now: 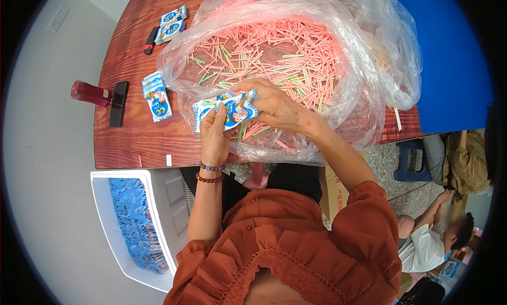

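Note:
My left hand [214,135] pinches small blue-and-white printed packets [240,113] between thumb and fingers, at the near left edge of a clear plastic bag [364,88]. Two packets seem to overlap there, and a few pale green sticks show by the rear one. Bent over their upper right side, my right hand [275,108] grips the packets too; some of its fingertips are hidden behind them. Beyond both hands, the wide-open bag holds a heap of thin pink sticks [311,43], with some green and yellowish ones mixed in.
More packets [157,98] lie left of the bag, others [171,25] farther back beside a black-and-red cutter [151,40]. A phone [119,104] and a red bottle [91,93] are at the left edge. Below stands a white bin [153,199] of blue packets. Another person [425,247] sits lower right.

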A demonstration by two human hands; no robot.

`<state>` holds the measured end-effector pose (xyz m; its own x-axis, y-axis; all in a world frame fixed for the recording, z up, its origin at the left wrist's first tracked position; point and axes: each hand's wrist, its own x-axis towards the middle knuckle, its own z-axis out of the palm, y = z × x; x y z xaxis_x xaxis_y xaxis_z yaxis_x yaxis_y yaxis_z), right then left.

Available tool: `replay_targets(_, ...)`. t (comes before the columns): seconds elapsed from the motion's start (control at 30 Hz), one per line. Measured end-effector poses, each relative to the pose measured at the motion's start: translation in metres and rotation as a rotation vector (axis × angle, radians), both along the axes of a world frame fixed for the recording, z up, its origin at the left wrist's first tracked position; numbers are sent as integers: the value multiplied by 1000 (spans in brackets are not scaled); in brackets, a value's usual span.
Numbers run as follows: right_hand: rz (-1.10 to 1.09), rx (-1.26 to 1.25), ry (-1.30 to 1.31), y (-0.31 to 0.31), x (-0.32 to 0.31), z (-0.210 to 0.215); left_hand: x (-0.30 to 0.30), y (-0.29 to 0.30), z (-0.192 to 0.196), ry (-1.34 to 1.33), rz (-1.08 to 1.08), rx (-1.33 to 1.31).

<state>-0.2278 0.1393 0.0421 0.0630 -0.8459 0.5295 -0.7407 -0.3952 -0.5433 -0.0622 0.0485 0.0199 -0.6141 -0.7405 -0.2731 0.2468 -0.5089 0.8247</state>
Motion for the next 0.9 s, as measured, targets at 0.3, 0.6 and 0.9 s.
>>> replay_targets(0.3, -65, 6, 38, -2, 5, 5, 4, 3, 4, 21, 35, -2)
replay_targets(0.6, 255, 133, -81, -5, -11, -5, 9, -2, -12, 10, 81, -55)
replay_targets(0.9, -442, 322, -187, -16, -120, -6, 28, -10, -13, 100, 114, -75)
